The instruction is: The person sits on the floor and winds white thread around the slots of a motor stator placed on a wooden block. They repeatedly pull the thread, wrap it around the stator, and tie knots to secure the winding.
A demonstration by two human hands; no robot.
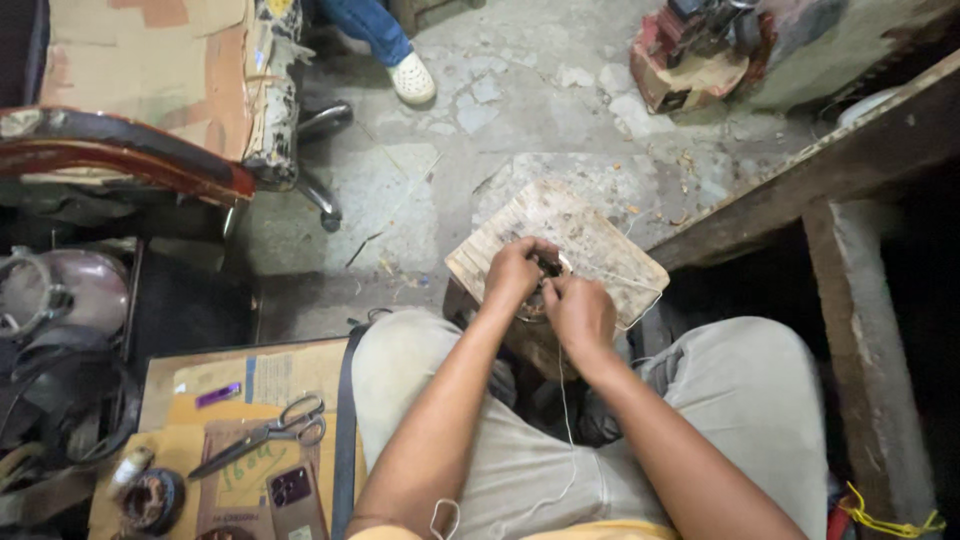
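Nearest, one phone (291,492), one pair of scissors (262,432) and one spool (150,497) are laid on cardboard (268,378) at the left. Further out, one small round coil (545,285) is pinched between the left hand (516,272) and the right hand (581,315), both closed on it, above one wooden block (600,245). One thread (566,410) is seen hanging down. Farthest, one white shoe (412,78) is seen on the floor.

Trousers (740,400), lower centre: light grey. String (565,400): white. Wooden block (590,235), centre: pale, scratched. Scissors (262,432), lower left: silver blades. Shoe (412,78), top: white. Cord (890,520), lower right: yellow. Floor (400,190): mottled grey.
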